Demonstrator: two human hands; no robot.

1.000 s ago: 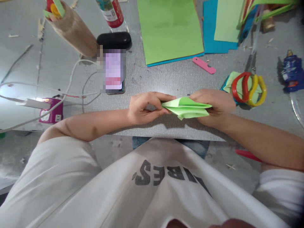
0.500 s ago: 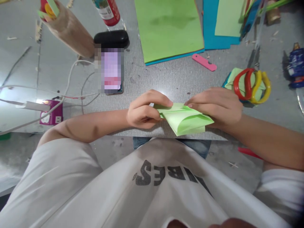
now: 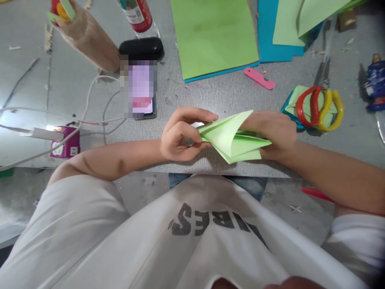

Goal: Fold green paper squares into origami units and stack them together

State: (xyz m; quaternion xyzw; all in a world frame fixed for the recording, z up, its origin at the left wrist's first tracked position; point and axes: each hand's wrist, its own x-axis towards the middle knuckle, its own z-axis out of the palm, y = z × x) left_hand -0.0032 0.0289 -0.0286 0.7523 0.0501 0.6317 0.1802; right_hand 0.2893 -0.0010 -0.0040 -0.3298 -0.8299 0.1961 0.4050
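A light green folded paper (image 3: 233, 138) is held between both hands near the table's front edge, its flaps spread apart and one point standing up toward the far side. My left hand (image 3: 185, 134) pinches the paper's left end between thumb and fingers. Behind the right part of the paper is my right hand (image 3: 275, 132), its fingers partly hidden by the flaps and closed on the paper. Close to that hand, scissors with red and yellow handles (image 3: 319, 108) lie over a small folded green and blue paper piece (image 3: 296, 100).
Green sheets (image 3: 216, 36) and blue sheets (image 3: 267, 36) lie at the back, with a pink cutter (image 3: 259, 78) in front. At the left are a phone (image 3: 141, 88), a black case (image 3: 141, 49), a brown holder (image 3: 90, 40), cables and a purple box (image 3: 70, 142).
A flap of the folded paper has risen and opened toward the far side, now covering part of my right hand. A light green sheet at the back right now spreads further over the blue cutter.
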